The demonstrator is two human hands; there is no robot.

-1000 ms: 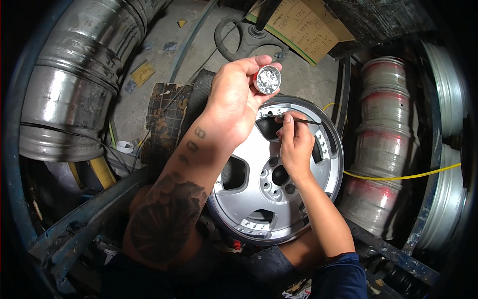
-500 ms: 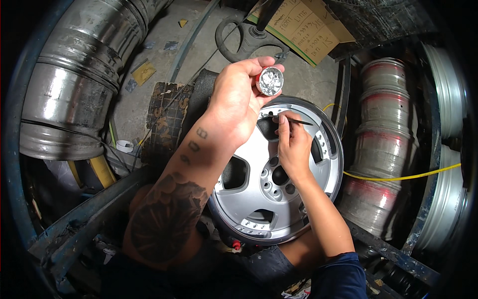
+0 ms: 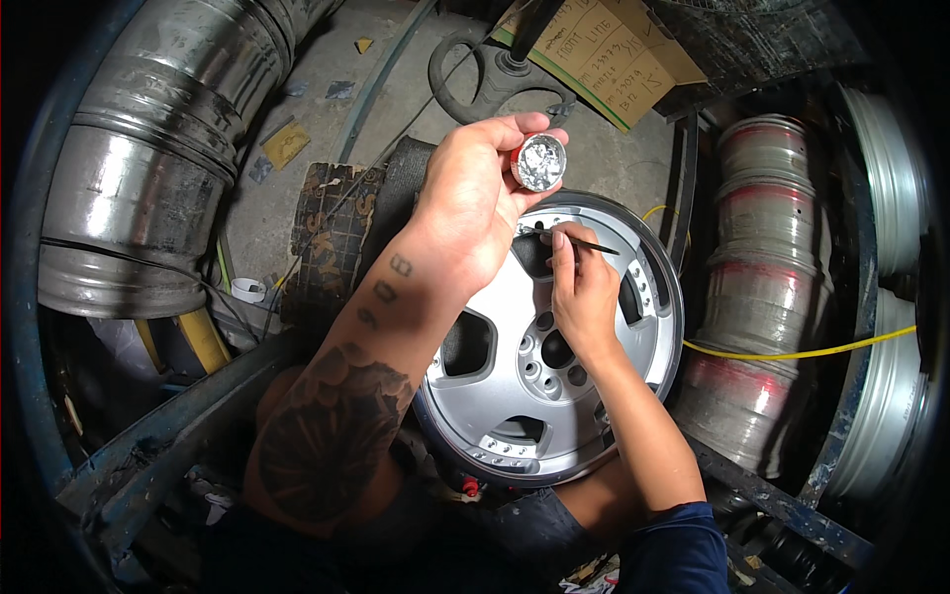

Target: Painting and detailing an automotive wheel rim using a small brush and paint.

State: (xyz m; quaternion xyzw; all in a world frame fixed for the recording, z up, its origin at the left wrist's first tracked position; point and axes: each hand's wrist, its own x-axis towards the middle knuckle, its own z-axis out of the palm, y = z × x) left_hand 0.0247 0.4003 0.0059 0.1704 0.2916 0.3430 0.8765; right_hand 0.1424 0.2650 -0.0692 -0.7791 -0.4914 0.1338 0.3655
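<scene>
A silver alloy wheel rim (image 3: 500,416) lies face up in front of me, with dark openings, bolt holes at its hub and small studs near its outer edge. Over its far edge my left hand (image 3: 465,188) holds a small red cap (image 3: 539,162) between thumb and fingers, its inside coated with silver paint. A thin dark paintbrush (image 3: 594,245) is pinched in my right hand (image 3: 582,287), above the far part of the rim. The brush tip points left, close to the studs beside the far opening; whether it touches the metal I cannot tell.
Stacked bare metal rims (image 3: 139,198) stand at the left, and rims with red bands (image 3: 757,228) at the right. A yellow hose (image 3: 802,353) crosses the right side. Beyond the wheel are a round metal stand base (image 3: 505,84) and a cardboard piece (image 3: 604,59) with writing.
The cap in my left hand has shifted very slightly toward me and to the right. My right hand and the brush are almost unmoved.
</scene>
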